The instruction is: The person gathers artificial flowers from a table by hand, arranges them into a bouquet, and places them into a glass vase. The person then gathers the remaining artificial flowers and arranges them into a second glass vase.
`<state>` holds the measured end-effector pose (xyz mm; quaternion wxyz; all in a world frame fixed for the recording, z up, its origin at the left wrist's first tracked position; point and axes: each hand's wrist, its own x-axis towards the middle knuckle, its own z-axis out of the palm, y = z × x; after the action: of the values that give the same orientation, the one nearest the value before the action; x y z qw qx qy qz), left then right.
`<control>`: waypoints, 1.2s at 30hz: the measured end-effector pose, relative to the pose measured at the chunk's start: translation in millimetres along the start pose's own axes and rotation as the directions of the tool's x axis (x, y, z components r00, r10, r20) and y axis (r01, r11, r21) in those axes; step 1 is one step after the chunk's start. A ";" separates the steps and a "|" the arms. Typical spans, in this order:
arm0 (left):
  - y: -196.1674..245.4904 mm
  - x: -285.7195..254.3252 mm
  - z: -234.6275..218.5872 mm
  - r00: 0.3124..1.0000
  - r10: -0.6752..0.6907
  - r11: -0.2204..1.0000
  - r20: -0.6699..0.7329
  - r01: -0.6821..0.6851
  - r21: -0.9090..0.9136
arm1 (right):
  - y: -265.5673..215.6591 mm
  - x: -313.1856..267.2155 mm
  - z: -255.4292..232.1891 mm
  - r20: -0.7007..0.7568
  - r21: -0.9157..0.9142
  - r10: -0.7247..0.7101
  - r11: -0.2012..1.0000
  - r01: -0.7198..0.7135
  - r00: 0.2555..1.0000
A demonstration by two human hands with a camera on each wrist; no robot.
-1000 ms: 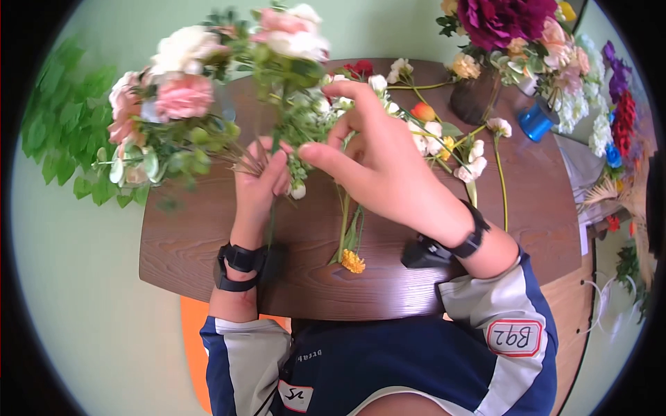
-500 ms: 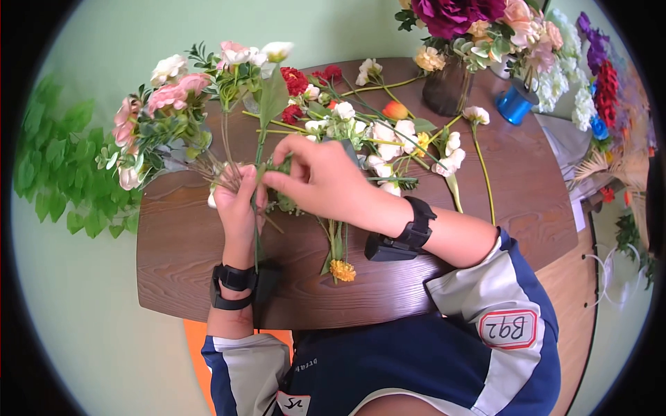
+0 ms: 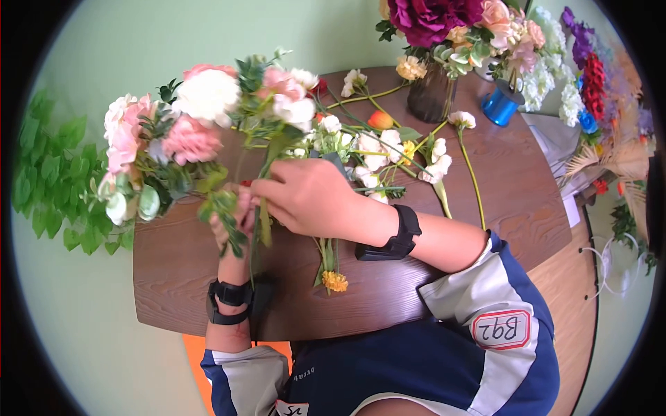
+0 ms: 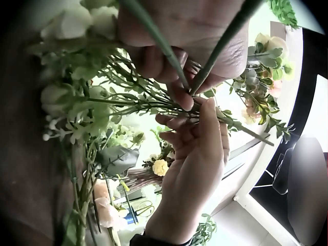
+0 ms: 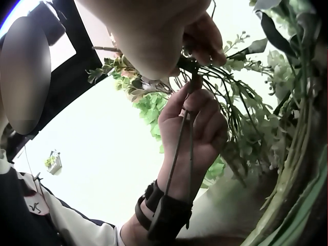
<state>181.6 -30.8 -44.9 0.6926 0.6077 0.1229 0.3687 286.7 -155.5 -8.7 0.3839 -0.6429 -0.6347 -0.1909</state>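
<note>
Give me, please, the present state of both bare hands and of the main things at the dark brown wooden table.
Pink-and-white flower bouquet with green leaves: gathered, held above the table
Left hand: grips the bouquet's stems
Right hand: pinches a thin green stem
Dark translucent vase: upright, holding flowers
Shiny blue cylindrical spool: standing
Round yellow flower: lying down
Orange tulip-shaped flower: lying
White flowers with green stems: lying loose
</note>
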 end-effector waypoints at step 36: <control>7.0 19.4 -21.8 0.974 0.179 0.961 -0.142 -0.204 -0.185 | 28.2 24.5 -28.4 -0.321 -0.183 -0.251 0.962 0.200 0.913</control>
<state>179.1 -1.7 -38.0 0.7018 0.5206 0.0686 0.4814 323.7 -157.2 20.1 0.4151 -0.5486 -0.6129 -0.3886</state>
